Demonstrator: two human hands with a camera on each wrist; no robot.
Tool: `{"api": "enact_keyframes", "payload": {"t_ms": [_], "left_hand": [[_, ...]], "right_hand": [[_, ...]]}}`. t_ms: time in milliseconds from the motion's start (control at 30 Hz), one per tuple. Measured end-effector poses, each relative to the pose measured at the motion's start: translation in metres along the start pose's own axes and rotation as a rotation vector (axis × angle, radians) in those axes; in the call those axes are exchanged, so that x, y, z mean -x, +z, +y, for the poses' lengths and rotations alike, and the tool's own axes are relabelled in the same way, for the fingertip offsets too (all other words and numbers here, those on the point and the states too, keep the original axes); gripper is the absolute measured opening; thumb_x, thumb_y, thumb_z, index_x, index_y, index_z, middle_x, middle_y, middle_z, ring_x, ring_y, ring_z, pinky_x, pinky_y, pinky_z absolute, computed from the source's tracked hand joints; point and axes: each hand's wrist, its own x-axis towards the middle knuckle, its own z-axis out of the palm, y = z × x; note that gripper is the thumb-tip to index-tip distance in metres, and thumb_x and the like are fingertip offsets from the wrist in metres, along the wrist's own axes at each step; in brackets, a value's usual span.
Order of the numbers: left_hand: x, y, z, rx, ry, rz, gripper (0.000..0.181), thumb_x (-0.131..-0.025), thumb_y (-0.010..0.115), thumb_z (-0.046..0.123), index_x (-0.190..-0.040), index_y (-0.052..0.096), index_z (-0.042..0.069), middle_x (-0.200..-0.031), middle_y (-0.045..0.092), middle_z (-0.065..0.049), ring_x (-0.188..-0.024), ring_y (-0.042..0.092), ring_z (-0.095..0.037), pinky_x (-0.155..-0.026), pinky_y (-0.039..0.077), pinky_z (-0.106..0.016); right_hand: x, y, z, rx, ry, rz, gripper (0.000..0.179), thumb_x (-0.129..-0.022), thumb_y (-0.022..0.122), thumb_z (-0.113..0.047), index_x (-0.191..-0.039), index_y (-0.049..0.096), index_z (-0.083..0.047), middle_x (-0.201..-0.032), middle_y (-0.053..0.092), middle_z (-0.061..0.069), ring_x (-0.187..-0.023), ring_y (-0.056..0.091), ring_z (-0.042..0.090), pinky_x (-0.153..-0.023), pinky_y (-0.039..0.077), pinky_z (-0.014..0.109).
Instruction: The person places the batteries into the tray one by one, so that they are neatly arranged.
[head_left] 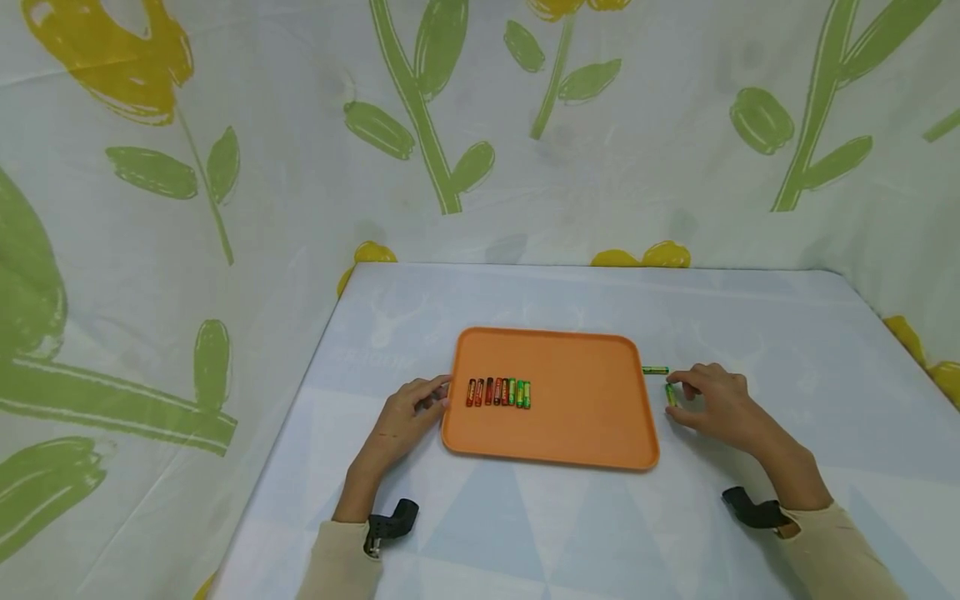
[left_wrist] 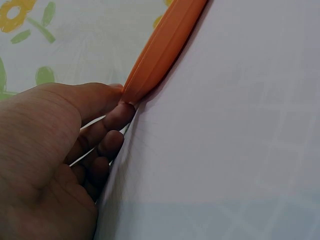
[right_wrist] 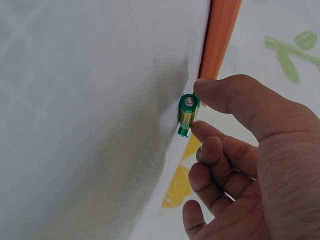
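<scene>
On the orange tray [head_left: 585, 400] several small batteries lie side by side in a row, red ones [head_left: 480, 392] to the left and green ones [head_left: 520, 393] to the right. My left hand [head_left: 408, 419] holds the tray's left rim, thumb above and index finger beneath in the left wrist view. Right of the tray, my right hand [head_left: 716, 404] pinches a green battery [right_wrist: 188, 109] end to end between thumb and index finger, at table level. Another green battery [head_left: 656, 370] lies crosswise by the tray's right rim, just beyond that hand.
The pale patterned tabletop [head_left: 540, 533] extends around the tray. A hanging cloth [head_left: 300, 150] with green stems and yellow flowers stands behind and to the left of the table. Dark wrist mounts [head_left: 393, 521] sit on both forearms.
</scene>
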Motion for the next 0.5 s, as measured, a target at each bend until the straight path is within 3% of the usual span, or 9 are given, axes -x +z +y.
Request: {"api": "enact_keyframes", "payload": {"t_ms": [500], "left_hand": [[0.0011,-0.0013,0.0022,0.018,-0.014,-0.005,0.041,-0.099,0.066,0.018,-0.139,0.061,0.012,-0.106,0.063,0.002,-0.095,0.054,-0.016,-0.086,0.045,-0.039]], "right_hand": [[0.0001,0.0004,0.0023,-0.014,0.015,-0.045,0.037,-0.081,0.082,-0.017,-0.111,0.066,-0.002,-0.081,0.046,-0.004,-0.085,0.042,0.021,-0.07,0.025,0.041]]}}
